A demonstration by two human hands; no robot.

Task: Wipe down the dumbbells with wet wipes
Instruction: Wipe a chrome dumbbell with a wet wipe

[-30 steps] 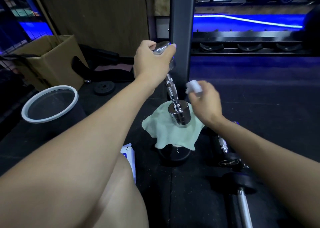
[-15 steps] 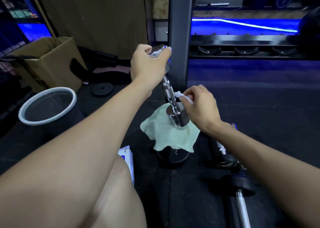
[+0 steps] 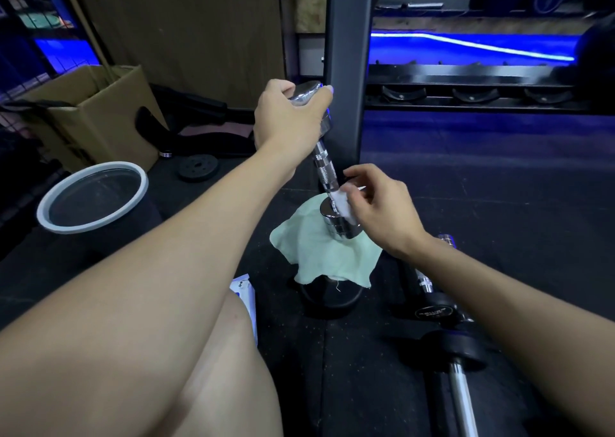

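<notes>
Since a second ago your right hand [image 3: 382,210] has dropped to the chrome dumbbell [image 3: 327,170], pinching the wet wipe [image 3: 342,203] against the handle's base. Your left hand [image 3: 289,120] grips the top head; the dumbbell stands tilted on the green cloth [image 3: 319,257]. Bare mat lies right; a steel post [image 3: 347,70] stands close behind.

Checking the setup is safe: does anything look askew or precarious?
The chrome dumbbell stands tilted on end on a green cloth draped over a black weight; only the left hand gripping its top steadies it.
</notes>
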